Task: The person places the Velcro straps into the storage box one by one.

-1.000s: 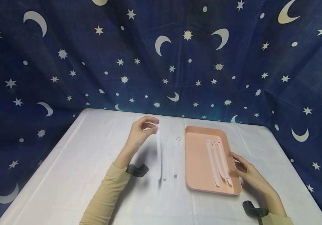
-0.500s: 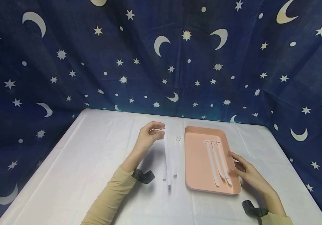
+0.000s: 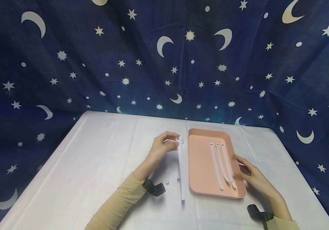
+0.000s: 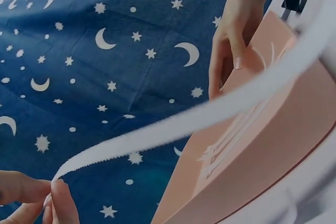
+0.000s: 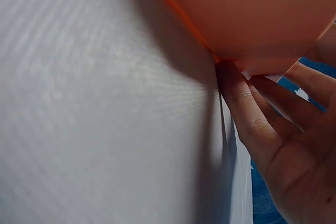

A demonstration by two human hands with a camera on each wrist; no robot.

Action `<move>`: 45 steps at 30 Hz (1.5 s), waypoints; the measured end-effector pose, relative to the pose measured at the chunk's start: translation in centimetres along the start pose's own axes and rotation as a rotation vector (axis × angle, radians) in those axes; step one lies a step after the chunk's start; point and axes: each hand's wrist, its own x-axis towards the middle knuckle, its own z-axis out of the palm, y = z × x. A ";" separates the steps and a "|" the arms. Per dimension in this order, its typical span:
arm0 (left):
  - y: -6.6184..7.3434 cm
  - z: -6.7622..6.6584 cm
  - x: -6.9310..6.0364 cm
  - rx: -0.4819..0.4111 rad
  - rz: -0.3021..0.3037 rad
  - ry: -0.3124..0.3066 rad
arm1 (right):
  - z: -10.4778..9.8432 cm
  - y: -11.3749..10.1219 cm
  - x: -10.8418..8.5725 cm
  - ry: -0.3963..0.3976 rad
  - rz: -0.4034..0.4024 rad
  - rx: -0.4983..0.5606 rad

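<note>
My left hand point(image 3: 158, 151) pinches a white strap point(image 3: 183, 179) near its slotted upper end, left of the pink tray point(image 3: 200, 190). In the left wrist view the strap point(image 4: 157, 131) arcs away from the fingertips, passing in front of the tray. Behind it in the head view, another white strap point(image 3: 178, 175) is partly covered, and a further strap's tip point(image 3: 167, 181) shows below my left wrist. Several white straps point(image 3: 215, 163) lie lengthwise in the tray's right half. With curled fingers, my right hand point(image 3: 256, 180) holds the tray's right side; the right wrist view shows fingertips against the tray point(image 5: 252, 19).
A white cloth point(image 3: 66, 179) covers the table. Behind it hangs a dark blue curtain point(image 3: 141, 38) with moons and stars. Black wrist bands point(image 3: 154, 187) sit on both arms, the left one low over the table beside the straps.
My left hand has moved right and toward the front edge, carrying the strap over the ones on the table. My right hand and the tray have stayed in place.
</note>
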 end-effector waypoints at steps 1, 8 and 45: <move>-0.1 0.2 0.0 -0.002 0.000 -0.001 | 0.0 0.0 0.0 0.001 0.001 -0.003; -0.8 1.6 0.5 -0.022 -0.023 -0.009 | 0.0 -0.1 -0.1 0.001 -0.016 -0.002; -2.2 9.4 5.7 0.048 -0.116 -0.089 | 0.3 0.3 -0.1 0.020 0.036 0.029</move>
